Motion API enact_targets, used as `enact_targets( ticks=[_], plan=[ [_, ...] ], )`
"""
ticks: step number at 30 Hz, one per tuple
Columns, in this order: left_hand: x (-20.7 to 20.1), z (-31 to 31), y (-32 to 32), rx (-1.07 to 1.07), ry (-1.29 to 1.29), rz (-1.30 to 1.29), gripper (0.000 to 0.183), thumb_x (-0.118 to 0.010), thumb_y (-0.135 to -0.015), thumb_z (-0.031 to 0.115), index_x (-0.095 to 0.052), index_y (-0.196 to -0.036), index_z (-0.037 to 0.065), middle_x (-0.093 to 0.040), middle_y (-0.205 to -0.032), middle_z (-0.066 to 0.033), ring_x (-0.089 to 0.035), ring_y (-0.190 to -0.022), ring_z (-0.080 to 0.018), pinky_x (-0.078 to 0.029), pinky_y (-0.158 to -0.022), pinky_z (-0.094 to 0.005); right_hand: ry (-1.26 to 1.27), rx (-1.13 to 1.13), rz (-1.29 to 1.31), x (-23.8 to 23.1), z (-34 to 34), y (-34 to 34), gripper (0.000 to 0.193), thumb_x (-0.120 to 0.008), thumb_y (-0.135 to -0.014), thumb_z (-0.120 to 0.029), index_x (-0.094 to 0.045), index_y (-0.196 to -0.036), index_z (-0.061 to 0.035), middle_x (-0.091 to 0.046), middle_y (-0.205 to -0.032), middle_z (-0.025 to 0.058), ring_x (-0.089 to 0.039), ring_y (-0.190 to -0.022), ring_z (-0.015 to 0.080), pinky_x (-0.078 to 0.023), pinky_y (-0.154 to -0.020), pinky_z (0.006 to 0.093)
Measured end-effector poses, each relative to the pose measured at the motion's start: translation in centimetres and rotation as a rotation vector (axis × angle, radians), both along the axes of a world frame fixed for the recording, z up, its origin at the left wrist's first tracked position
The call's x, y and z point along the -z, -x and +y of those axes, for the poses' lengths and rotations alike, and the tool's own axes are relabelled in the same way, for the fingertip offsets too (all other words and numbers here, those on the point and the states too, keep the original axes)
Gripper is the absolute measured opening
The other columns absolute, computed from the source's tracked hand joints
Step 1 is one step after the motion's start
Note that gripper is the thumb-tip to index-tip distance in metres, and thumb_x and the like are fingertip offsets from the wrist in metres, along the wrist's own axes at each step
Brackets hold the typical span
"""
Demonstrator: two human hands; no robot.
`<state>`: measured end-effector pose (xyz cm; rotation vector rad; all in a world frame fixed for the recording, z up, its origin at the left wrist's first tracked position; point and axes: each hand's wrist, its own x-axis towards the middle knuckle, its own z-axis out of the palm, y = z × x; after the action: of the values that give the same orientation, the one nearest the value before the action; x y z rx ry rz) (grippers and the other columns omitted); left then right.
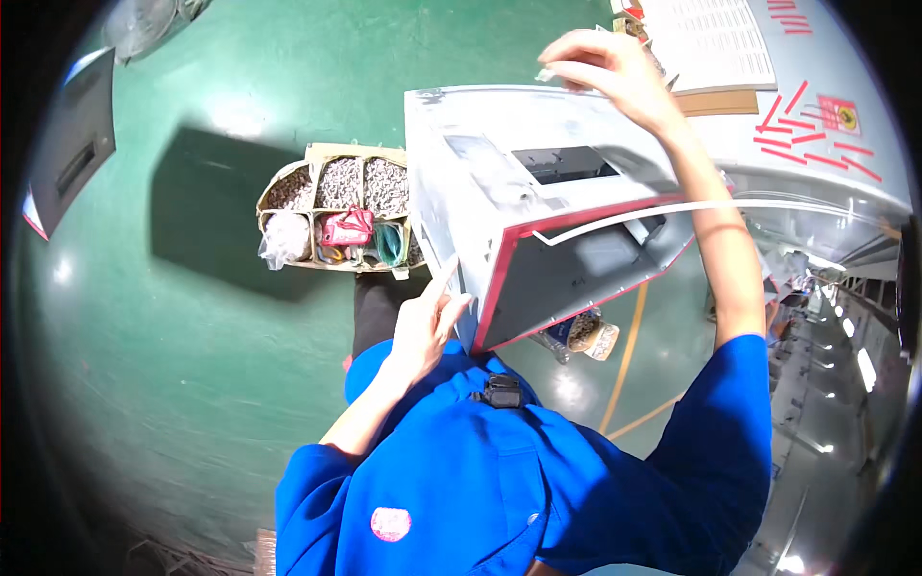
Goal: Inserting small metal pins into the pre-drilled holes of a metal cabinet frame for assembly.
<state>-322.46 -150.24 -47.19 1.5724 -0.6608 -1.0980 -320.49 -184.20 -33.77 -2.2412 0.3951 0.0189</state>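
Note:
A large pale grey sheet-metal housing [447,178] stands tilted in front of me, with a red edge strip around its open, dark-lined side. A rectangular cut-out [565,164] shows in its upper panel. My left hand [423,331] rests at the housing's near left edge, its fingers apart and holding nothing visible. Above the far right end of the housing, my right hand [619,77] is raised. Its thumb and fingertips pinch a small whitish, partly clear piece [545,74], too small to name. A thin white curved strip [615,220] crosses the housing's opening and my right forearm.
Left of the housing, a divided bin [312,213] holds many small fasteners, plastic bags and a red packet. A grey table [807,82] at the far right bears printed sheets and red strips. A box of small parts [583,331] lies beyond the opening. Another grey panel [82,144] stands far left.

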Motion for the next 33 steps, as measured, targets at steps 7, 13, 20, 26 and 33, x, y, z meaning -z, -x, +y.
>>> enact_targets(
  ticks=[7, 13, 20, 26, 33],
  plan=[
    [0.4, 1.5, -2.3, 0.131, -0.042, 0.066, 0.061, -0.061, -0.087, 0.017, -0.032, -0.140, 0.007, -0.050, -0.060, -0.0153, -0.047, -0.049, -0.0277, -0.043, -0.054, -0.0322, 0.156, -0.269, 0.210, 15.1, 0.9, -11.3, 0.012, -0.062, -0.079, -0.009, -0.061, -0.083, 0.0020, -0.065, -0.074, 0.0073, -0.061, -0.068, 0.0114, -0.049, -0.063, 0.0268],
    [0.7, 2.0, -3.9, 0.098, -0.035, 0.060, 0.061, -0.061, -0.087, 0.016, -0.032, -0.140, 0.006, -0.049, -0.057, -0.0147, -0.045, -0.046, -0.0254, -0.042, -0.052, -0.0308, 0.170, -0.170, 0.156, 17.6, 2.0, -13.5, 0.011, -0.061, -0.076, -0.006, -0.062, -0.084, 0.0010, -0.064, -0.070, 0.0086, -0.060, -0.062, 0.0132, -0.049, -0.061, 0.0286],
    [-0.2, 2.1, -5.3, 0.034, -0.093, 0.094, 0.052, -0.056, -0.089, 0.011, -0.037, -0.138, 0.007, -0.043, -0.055, -0.0071, -0.039, -0.050, -0.0108, -0.039, -0.053, -0.0250, 0.264, -0.234, 0.047, 17.8, 2.2, -14.8, 0.016, -0.063, -0.072, -0.017, -0.065, -0.079, -0.0030, -0.065, -0.074, 0.0124, -0.063, -0.070, 0.0237, -0.049, -0.064, 0.0354],
    [2.8, 3.9, -6.6, -0.085, -0.190, 0.336, 0.035, -0.050, -0.094, 0.013, -0.052, -0.127, 0.004, -0.041, -0.061, 0.0058, -0.032, -0.053, -0.0035, -0.028, -0.048, -0.0204, 0.421, -0.229, 0.168, 18.0, 3.3, -16.4, 0.017, -0.056, -0.074, -0.017, -0.067, -0.080, -0.0046, -0.065, -0.080, 0.0170, -0.064, -0.076, 0.0332, -0.050, -0.070, 0.0417],
    [6.6, 7.4, -7.3, -0.080, -0.241, 0.458, 0.023, -0.048, -0.096, 0.019, -0.062, -0.101, 0.002, -0.036, -0.056, 0.0074, -0.030, -0.047, -0.0012, -0.023, -0.041, -0.0194, 0.613, -0.315, 0.282, 13.8, 3.2, -14.6, 0.022, -0.054, -0.080, -0.018, -0.061, -0.094, -0.0014, -0.062, -0.094, 0.0197, -0.061, -0.088, 0.0364, -0.049, -0.075, 0.0447]
  ],
)
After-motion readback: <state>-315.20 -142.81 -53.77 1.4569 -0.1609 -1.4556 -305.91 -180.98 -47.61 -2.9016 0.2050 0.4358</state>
